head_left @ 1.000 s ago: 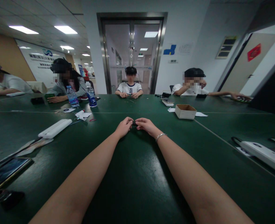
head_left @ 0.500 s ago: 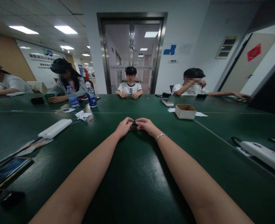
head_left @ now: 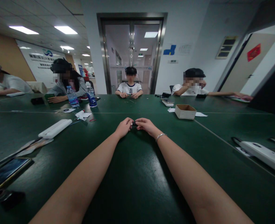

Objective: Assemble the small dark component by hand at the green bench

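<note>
Both arms stretch forward over the dark green table [head_left: 130,174]. Between the fingertips of my two hands is a small black object [head_left: 134,123], with a bright silvery spot at its left end; its kind is too small to make out. My left hand [head_left: 124,127] pinches the left end, fingers closed. From the other side my right hand [head_left: 146,126] grips the right end with thumb and fingers. A silver bracelet [head_left: 160,137] circles my right wrist. The fingers hide part of the object.
An open cardboard box [head_left: 185,112] stands beyond my right hand. Left lie a white power strip [head_left: 55,128], a phone [head_left: 8,172] and paper scraps [head_left: 83,115]; two bottles [head_left: 92,98] stand behind. Another power strip [head_left: 265,155] is at right. Several people sit around the table.
The small black object has turned or shifted slightly between my fingers, and a silvery spot now shows at its left end. Both arms stay in place.
</note>
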A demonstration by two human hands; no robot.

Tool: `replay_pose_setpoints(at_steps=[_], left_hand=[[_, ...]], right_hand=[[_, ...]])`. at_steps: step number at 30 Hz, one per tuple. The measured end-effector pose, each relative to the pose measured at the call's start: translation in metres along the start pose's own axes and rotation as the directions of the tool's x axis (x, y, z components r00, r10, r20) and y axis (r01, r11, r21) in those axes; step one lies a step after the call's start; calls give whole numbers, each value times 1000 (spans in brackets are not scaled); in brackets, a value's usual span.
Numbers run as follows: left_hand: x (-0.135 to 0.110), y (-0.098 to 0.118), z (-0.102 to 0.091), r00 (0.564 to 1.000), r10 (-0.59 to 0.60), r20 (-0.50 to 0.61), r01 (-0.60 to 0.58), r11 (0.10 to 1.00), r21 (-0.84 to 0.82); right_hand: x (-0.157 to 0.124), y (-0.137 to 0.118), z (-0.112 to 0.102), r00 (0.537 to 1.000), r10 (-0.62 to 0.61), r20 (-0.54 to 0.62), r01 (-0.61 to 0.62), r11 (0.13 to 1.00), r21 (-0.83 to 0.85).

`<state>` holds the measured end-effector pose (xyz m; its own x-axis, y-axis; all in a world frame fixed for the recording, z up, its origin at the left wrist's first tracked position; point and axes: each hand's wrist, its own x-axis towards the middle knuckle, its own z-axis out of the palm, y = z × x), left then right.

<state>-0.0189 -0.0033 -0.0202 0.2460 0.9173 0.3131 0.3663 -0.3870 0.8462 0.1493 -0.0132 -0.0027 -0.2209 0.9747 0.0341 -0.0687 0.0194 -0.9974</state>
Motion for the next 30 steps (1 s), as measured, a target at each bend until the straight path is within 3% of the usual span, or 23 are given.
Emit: replay_pose_setpoints(at_steps=[30], left_hand=[[-1, 3, -1, 1000, -15, -8, 15, 1000, -6]], right_hand=[[4, 3, -2, 1000, -7, 6, 7, 1000, -9]])
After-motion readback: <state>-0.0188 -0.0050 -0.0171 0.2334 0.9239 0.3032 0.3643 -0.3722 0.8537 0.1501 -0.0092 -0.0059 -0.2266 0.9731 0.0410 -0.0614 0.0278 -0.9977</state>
